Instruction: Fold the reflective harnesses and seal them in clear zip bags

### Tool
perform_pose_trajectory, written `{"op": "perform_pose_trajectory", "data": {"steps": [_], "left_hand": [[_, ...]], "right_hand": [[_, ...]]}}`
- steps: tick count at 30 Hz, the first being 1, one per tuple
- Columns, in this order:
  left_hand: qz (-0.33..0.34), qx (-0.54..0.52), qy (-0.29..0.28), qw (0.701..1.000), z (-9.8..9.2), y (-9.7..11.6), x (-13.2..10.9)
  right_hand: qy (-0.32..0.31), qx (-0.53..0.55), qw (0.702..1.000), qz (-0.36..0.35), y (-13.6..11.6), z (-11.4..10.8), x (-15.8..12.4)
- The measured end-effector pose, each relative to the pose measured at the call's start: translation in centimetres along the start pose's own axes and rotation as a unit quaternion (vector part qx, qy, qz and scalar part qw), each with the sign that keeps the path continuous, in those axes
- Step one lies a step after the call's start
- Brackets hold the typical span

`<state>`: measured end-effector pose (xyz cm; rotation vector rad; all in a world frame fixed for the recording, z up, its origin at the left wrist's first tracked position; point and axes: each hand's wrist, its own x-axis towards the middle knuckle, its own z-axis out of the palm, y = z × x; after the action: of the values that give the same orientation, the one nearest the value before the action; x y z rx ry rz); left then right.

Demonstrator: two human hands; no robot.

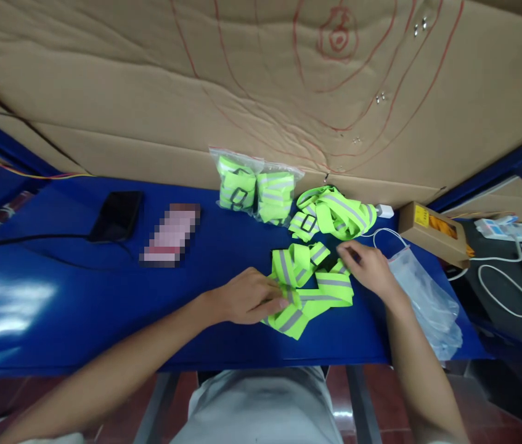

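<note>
A neon-yellow reflective strap (309, 288) with grey bands lies bunched on the blue table (103, 296) in front of me. My left hand (246, 297) presses down on its left end, fingers closed over the fabric. My right hand (367, 266) pinches its upper right part near a dark buckle. Another loose strap of the same kind (332, 216) lies just behind. Two clear bags with folded straps (256, 191) stand at the back by the cardboard.
A cardboard sheet (261, 92) with red pen lines leans behind the table. A black phone (116, 214) with a cable lies at left, a blurred pink item (171, 235) beside it. Empty clear bags (427, 299), a small cardboard box (432, 232) and white cables (505, 271) lie at right.
</note>
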<state>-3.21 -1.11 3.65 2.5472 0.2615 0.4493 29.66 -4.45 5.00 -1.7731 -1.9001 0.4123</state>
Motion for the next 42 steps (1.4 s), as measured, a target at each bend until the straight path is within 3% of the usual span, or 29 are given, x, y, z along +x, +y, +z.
{"op": "perform_pose_trajectory", "data": {"steps": [3,6,9,11,14,16,18,20,22,25,31,35,40,42], "left_hand": [[0.020,-0.033,0.057,0.998,0.2,0.2,-0.3],[0.032,-0.048,0.174,0.983,0.6,0.5,-0.2],[0.031,-0.052,0.260,0.964,0.6,0.8,0.0],[0.043,-0.053,0.285,0.956,0.4,1.0,0.0],[0.035,-0.118,0.249,0.961,0.0,1.2,-0.1],[-0.015,-0.226,0.175,0.958,-0.2,1.1,-0.2],[-0.071,-0.275,0.167,0.944,-0.2,1.0,-0.3],[-0.088,-0.173,0.248,0.949,-0.1,0.9,-0.2],[-0.059,0.020,0.313,0.948,0.2,0.7,0.0],[-0.002,0.172,0.272,0.947,0.7,0.3,0.3],[-0.013,0.135,0.220,0.966,1.5,-0.4,0.1],[-0.037,0.160,0.191,0.968,2.1,-1.0,0.3],[-0.069,0.267,0.180,0.944,2.5,-1.5,0.8],[-0.072,0.293,0.169,0.938,2.4,-1.7,0.9]], "right_hand": [[-0.064,-0.039,0.997,-0.027,-0.4,0.6,-0.4],[-0.110,-0.043,0.992,-0.053,-0.9,1.5,-1.0],[-0.117,0.069,0.989,-0.056,-1.6,2.4,-1.3],[-0.119,0.140,0.981,-0.058,-2.2,3.0,-1.2],[-0.130,0.206,0.969,-0.044,-3.2,3.9,-1.0],[-0.154,0.255,0.954,-0.037,-3.7,4.3,-0.9],[-0.180,0.296,0.937,-0.035,-4.0,4.6,-1.0],[-0.200,0.327,0.923,-0.033,-4.2,4.6,-1.1],[-0.226,0.347,0.910,-0.036,-4.4,4.7,-1.3],[-0.266,0.359,0.893,-0.047,-4.5,5.0,-1.6],[-0.289,0.327,0.898,-0.063,-4.2,5.5,-1.8],[-0.262,0.283,0.919,-0.084,-4.5,5.9,-1.8],[-0.038,0.106,0.977,-0.180,-5.2,6.7,-1.7],[-0.021,0.004,0.975,-0.221,-5.4,6.7,-1.7]]}}
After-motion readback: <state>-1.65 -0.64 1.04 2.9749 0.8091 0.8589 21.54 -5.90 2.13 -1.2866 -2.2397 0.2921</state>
